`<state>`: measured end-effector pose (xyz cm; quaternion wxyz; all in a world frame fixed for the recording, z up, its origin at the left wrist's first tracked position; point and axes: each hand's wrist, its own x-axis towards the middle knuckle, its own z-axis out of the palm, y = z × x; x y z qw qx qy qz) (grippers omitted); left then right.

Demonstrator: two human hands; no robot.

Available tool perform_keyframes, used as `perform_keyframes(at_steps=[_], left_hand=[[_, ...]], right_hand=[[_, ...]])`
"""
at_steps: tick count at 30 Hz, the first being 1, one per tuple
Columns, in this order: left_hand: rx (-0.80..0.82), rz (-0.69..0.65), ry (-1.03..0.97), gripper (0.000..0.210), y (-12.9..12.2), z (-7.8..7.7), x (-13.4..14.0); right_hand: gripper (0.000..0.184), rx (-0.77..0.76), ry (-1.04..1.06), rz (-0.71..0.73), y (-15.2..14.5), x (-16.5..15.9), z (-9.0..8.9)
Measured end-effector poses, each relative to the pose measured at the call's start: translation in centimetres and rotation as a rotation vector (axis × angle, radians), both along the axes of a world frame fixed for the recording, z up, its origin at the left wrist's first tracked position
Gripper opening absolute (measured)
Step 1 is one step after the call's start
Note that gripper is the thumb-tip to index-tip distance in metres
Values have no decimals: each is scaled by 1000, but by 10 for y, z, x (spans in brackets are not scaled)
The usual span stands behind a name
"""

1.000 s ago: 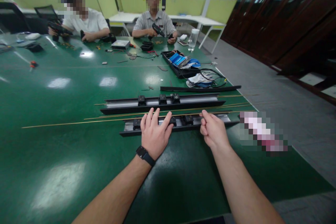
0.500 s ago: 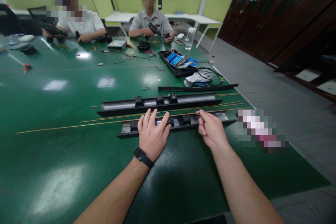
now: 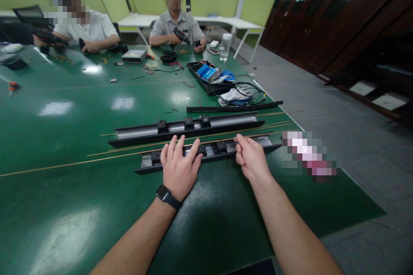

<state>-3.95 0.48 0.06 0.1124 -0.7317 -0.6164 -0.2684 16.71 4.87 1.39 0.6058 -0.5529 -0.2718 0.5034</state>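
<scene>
My left hand (image 3: 180, 166), a dark watch on its wrist, lies over the near black rail (image 3: 209, 160) with fingers spread. Small black blocks (image 3: 220, 146) sit in the rail's pale channel, some partly hidden by that hand. My right hand (image 3: 253, 157) is closed in a pinch on a thin brass-coloured rod (image 3: 80, 161) above the rail's far edge. The rod runs left past my left fingertips and out to the picture's edge. Beyond it lie more thin rods (image 3: 106, 151) and a second black rail (image 3: 142, 136) with several blocks in it.
A black strip (image 3: 235, 106) lies behind the rails. Farther back are a glove with cables (image 3: 237, 95), a black tray (image 3: 213, 89) of blue items and a clear bottle (image 3: 225, 47). Two people sit across the green table (image 3: 106, 206), holding power drills. The table's right edge borders the floor.
The view has turned slightly right, so everything sits farther left in the picture. Both hands keep their places at the near rail, the right one still pinching the rod.
</scene>
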Motion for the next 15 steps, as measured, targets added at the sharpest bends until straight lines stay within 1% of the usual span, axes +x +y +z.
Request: perform_keyframes(at_steps=[9,15], left_hand=[[16,-10,-22,45,0,0,0],[17,-15,-29,45,0,-1,-1]], right_hand=[[32,0,14,-15,0,-1,1],[30,-16,38,11,-1,-1,4]])
